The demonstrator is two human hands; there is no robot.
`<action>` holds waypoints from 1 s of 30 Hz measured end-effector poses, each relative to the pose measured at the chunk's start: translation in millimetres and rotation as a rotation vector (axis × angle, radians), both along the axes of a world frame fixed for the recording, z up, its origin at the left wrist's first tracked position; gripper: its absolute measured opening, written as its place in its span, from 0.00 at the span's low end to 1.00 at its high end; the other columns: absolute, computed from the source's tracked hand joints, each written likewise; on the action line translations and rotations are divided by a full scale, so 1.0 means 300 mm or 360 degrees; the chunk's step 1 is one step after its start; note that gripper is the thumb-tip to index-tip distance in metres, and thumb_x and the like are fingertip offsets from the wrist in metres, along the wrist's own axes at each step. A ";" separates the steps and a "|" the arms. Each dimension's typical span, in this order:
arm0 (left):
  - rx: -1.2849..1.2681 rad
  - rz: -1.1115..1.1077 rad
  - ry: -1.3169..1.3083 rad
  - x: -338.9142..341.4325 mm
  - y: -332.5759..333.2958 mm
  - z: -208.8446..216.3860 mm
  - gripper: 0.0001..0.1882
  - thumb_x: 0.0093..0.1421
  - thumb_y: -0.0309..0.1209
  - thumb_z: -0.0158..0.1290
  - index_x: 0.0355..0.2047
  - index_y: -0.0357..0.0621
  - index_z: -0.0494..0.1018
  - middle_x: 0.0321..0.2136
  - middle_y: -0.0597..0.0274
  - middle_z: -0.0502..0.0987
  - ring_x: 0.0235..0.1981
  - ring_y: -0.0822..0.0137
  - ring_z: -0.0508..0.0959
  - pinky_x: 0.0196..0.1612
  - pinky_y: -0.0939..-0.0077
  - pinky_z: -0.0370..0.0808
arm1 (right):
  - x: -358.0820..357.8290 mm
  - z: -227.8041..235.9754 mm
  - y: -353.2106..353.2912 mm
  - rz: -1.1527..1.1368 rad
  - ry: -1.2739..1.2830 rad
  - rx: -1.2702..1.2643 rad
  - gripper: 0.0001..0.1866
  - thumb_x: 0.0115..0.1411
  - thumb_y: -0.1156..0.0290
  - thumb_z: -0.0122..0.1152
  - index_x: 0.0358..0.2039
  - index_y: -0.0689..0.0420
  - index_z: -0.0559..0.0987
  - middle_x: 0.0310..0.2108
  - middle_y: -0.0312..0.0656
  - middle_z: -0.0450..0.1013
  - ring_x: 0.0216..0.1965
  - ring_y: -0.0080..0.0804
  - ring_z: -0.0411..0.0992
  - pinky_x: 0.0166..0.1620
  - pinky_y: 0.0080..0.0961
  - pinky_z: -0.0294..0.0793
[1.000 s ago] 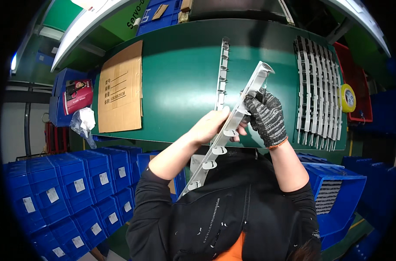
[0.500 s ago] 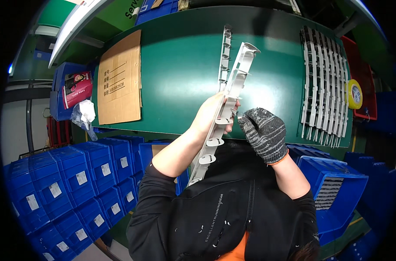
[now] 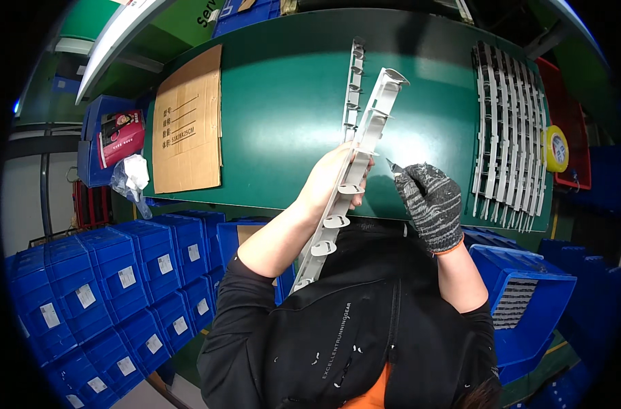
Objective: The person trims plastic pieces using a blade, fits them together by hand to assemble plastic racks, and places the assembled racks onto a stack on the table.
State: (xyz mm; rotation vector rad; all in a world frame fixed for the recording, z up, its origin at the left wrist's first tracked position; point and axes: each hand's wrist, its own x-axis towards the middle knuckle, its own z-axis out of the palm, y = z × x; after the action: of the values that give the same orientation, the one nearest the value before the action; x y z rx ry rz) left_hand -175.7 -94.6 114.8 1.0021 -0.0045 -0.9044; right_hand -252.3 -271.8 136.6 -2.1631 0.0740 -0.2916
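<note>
A long pale grey strip [image 3: 375, 125] with several curved tabs slants from above the green table down toward my body. My bare left hand [image 3: 329, 178] is closed around its middle. To the right, clear of the strip, my right hand [image 3: 431, 206] wears a dark grey knitted glove with an orange cuff. Its fingers pinch a small pointed metal blade [image 3: 393, 165], whose tip points up and left; the glove hides the rest. Just behind the held strip, a second, similar strip [image 3: 352, 88] lies on the table [image 3: 276, 136].
Several similar strips [image 3: 507, 136] lie side by side at the table's right, beside a yellow tape roll [image 3: 556, 148] and a red bin [image 3: 575, 123]. Flat cardboard [image 3: 187, 123] covers the left end. Blue crates [image 3: 119, 273] stack at lower left; another blue crate [image 3: 535, 273] stands at right.
My right hand has moved away from the strip, to the right, with the blade still pinched. My left hand and the strip stay nearly where they were.
</note>
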 end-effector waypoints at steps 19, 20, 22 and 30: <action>0.0111 0.0028 -0.0052 -0.011 -0.009 0.032 0.23 0.56 0.48 0.47 0.35 0.38 0.65 0.21 0.63 0.68 0.14 0.72 0.69 0.14 0.83 0.65 | -0.010 0.007 0.051 0.0051 -0.0147 -0.0071 0.08 0.51 0.68 0.57 0.25 0.60 0.76 0.21 0.47 0.70 0.23 0.43 0.69 0.27 0.33 0.67; 0.0125 0.0104 -0.0092 -0.012 -0.015 0.038 0.22 0.57 0.48 0.46 0.33 0.38 0.66 0.20 0.64 0.68 0.13 0.73 0.68 0.14 0.84 0.64 | -0.013 0.000 0.047 0.0046 -0.0151 -0.0074 0.08 0.51 0.68 0.57 0.25 0.60 0.76 0.21 0.47 0.70 0.23 0.43 0.69 0.27 0.33 0.67; 0.0200 0.0097 -0.0015 0.023 -0.005 0.029 0.19 0.58 0.47 0.45 0.29 0.40 0.68 0.19 0.67 0.67 0.12 0.76 0.65 0.13 0.86 0.61 | -0.021 -0.022 0.017 -0.0060 -0.0116 0.0249 0.08 0.52 0.69 0.55 0.27 0.61 0.76 0.22 0.46 0.71 0.22 0.40 0.70 0.27 0.30 0.67; 0.0667 0.0179 -0.0739 0.018 -0.013 0.046 0.16 0.56 0.38 0.52 0.17 0.40 0.68 0.18 0.73 0.62 0.21 0.81 0.59 0.24 0.86 0.56 | 0.038 0.038 -0.026 0.0124 0.0196 0.0523 0.10 0.55 0.69 0.50 0.30 0.61 0.77 0.24 0.46 0.72 0.24 0.39 0.71 0.29 0.28 0.69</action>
State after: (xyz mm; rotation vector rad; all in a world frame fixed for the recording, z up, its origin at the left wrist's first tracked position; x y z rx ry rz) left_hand -170.3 -98.5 128.6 1.5724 -0.1542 -0.5618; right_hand -240.8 -279.6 148.1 -1.8506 0.1002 -0.0926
